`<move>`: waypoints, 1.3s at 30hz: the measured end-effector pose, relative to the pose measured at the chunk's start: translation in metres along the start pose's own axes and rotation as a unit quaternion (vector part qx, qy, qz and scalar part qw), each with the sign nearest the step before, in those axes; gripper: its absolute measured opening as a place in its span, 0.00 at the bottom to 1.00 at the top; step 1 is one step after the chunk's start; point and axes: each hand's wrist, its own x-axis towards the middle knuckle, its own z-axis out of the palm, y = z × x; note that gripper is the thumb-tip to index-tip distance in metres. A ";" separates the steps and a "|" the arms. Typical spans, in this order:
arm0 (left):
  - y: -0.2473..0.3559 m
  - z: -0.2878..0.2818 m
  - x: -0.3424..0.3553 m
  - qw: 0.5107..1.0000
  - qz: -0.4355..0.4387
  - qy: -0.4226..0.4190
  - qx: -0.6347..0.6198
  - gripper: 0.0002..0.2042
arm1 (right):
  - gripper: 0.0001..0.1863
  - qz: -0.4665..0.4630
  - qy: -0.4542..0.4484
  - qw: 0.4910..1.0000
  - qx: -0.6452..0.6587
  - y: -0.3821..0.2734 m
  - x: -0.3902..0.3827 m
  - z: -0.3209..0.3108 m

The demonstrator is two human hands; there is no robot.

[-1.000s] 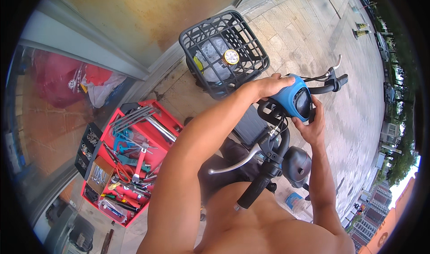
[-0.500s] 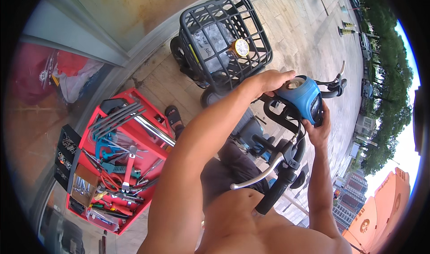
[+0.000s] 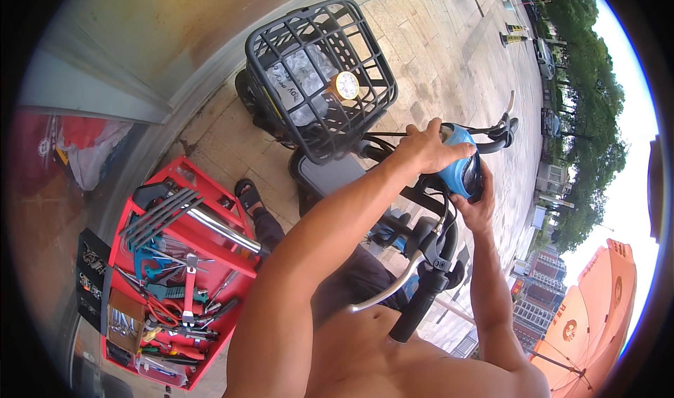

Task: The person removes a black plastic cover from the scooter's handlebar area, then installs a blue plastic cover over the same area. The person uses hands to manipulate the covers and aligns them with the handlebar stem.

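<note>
A rounded blue-and-black housing (image 3: 461, 176) sits between my hands above the handlebar of a small bike. My left hand (image 3: 430, 150) grips its top and left side, with the thumb lying across the blue shell. From the right and below, my right hand (image 3: 479, 208) cups it, fingers wrapped round the dark side. Just under it run black cables and the handlebar stem. A black handlebar grip (image 3: 419, 307) with a silver brake lever (image 3: 390, 285) points toward my belly; the other brake lever (image 3: 511, 103) is beyond the housing.
A black basket (image 3: 256, 43) holds a plastic bag and a round yellow-rimmed lamp (image 3: 347, 85). To the left lies an open red toolbox (image 3: 242, 275) with a hammer, hex rods and pliers. A metal-framed door stands at left. Orange umbrella (image 3: 590, 314), trees and cars are at right.
My left hand has shifted over the top of the housing, its thumb now across the shell, and the housing appears turned. The view has moved, so basket and toolbox sit further left.
</note>
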 end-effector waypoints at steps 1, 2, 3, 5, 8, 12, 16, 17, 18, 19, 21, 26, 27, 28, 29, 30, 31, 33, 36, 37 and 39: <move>0.002 0.002 -0.001 1.000 0.011 -0.001 -0.008 0.56 | 0.52 0.012 0.007 0.999 0.035 -0.003 0.000 0.003; 0.006 0.004 -0.001 1.000 0.022 -0.003 -0.017 0.55 | 0.51 0.023 0.015 0.997 0.071 -0.005 0.000 0.004; 0.002 0.006 0.006 0.999 0.024 -0.005 -0.036 0.52 | 0.50 0.018 0.006 0.999 0.051 -0.004 0.003 0.000; 0.000 0.008 0.011 0.998 0.051 -0.005 -0.032 0.54 | 0.50 0.035 0.006 0.997 0.066 0.006 0.000 -0.003; 0.007 0.005 0.011 0.999 0.050 -0.011 -0.018 0.57 | 0.50 0.030 0.038 0.983 0.179 0.010 -0.003 0.005; 0.028 0.003 0.002 0.996 0.000 -0.045 -0.075 0.53 | 0.50 0.013 0.047 0.979 0.199 0.028 -0.010 0.007; 0.043 0.000 -0.004 0.997 -0.062 -0.039 -0.029 0.46 | 0.45 0.018 0.071 0.990 0.122 0.025 -0.014 0.006; 0.047 0.000 -0.005 0.996 -0.085 -0.031 -0.017 0.46 | 0.38 0.009 0.084 0.989 0.120 0.015 -0.017 0.000; 0.050 0.001 -0.005 0.994 -0.108 -0.024 -0.003 0.46 | 0.35 0.010 0.108 0.981 0.162 0.027 -0.025 0.004; 0.057 0.005 -0.006 0.993 -0.113 -0.012 0.008 0.46 | 0.32 0.013 0.132 0.970 0.203 0.046 -0.034 0.013; 0.073 0.017 -0.014 0.990 -0.133 0.019 0.034 0.44 | 0.24 0.111 0.135 0.912 0.370 0.067 -0.047 0.030; 0.084 0.030 -0.023 0.975 -0.177 0.122 0.055 0.40 | 0.27 0.273 -0.040 0.749 0.602 0.058 -0.043 0.026; 0.089 0.039 -0.023 0.973 -0.172 0.134 0.080 0.41 | 0.25 0.261 -0.061 0.734 0.624 0.063 -0.042 0.027; 0.092 0.045 -0.023 0.969 -0.167 0.149 0.102 0.42 | 0.24 0.245 -0.086 0.719 0.645 0.069 -0.040 0.031; 0.092 0.048 -0.023 0.976 -0.127 0.136 0.111 0.42 | 0.21 0.232 -0.067 0.722 0.649 0.071 -0.038 0.033; 0.097 0.057 -0.024 0.968 -0.125 0.150 0.158 0.46 | 0.20 0.230 -0.077 0.711 0.661 0.076 -0.036 0.035; 0.093 0.057 -0.027 0.962 -0.101 0.133 0.216 0.49 | 0.19 0.228 -0.090 0.703 0.668 0.080 -0.033 0.034; 0.089 0.055 -0.027 0.938 -0.092 0.124 0.311 0.58 | 0.22 0.223 -0.125 0.700 0.666 0.084 -0.028 0.028; 0.091 0.062 -0.026 0.903 -0.103 0.137 0.394 0.62 | 0.22 0.192 -0.146 0.670 0.702 0.093 -0.024 0.032; 0.095 0.066 -0.025 0.894 -0.113 0.135 0.411 0.62 | 0.23 0.193 -0.160 0.678 0.691 0.095 -0.024 0.029; 0.093 0.068 -0.024 0.887 -0.112 0.143 0.424 0.62 | 0.23 0.190 -0.173 0.675 0.691 0.098 -0.021 0.026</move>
